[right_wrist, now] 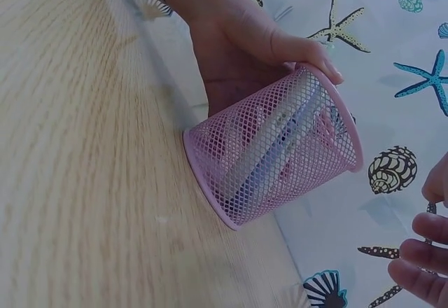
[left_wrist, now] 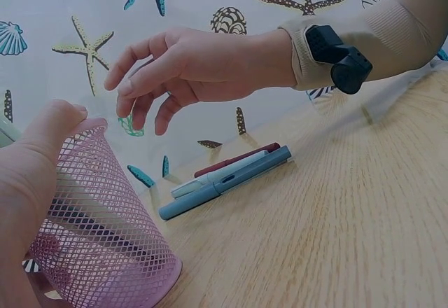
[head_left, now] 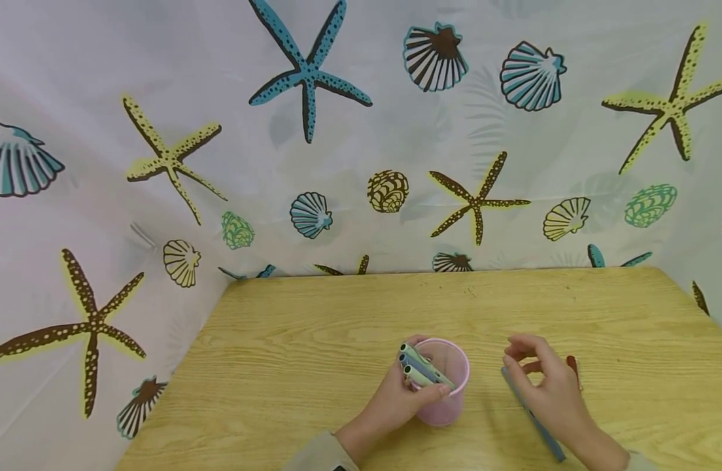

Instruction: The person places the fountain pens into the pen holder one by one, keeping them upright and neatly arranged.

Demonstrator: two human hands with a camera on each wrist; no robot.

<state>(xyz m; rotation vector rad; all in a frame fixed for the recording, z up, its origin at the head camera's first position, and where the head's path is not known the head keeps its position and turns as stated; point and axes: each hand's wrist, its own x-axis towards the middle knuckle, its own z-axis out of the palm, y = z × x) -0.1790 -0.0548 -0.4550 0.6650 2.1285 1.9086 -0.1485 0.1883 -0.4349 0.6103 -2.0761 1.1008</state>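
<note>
My left hand grips a pink mesh pen cup around its side, with the thumb at the rim. Several pens in pale green and blue lean inside the cup toward the left. Above the table hovers my right hand, fingers loosely bent, holding nothing. Beneath it lies a blue pen. In the left wrist view, a pale pen and a dark red pen lie beside the blue one, roughly parallel; in the head view the right hand hides the pale pen.
The wooden table has a light grain. White cloth printed with starfish and shells hangs behind it and at both sides. A small black device sits on the right wrist over the sleeve.
</note>
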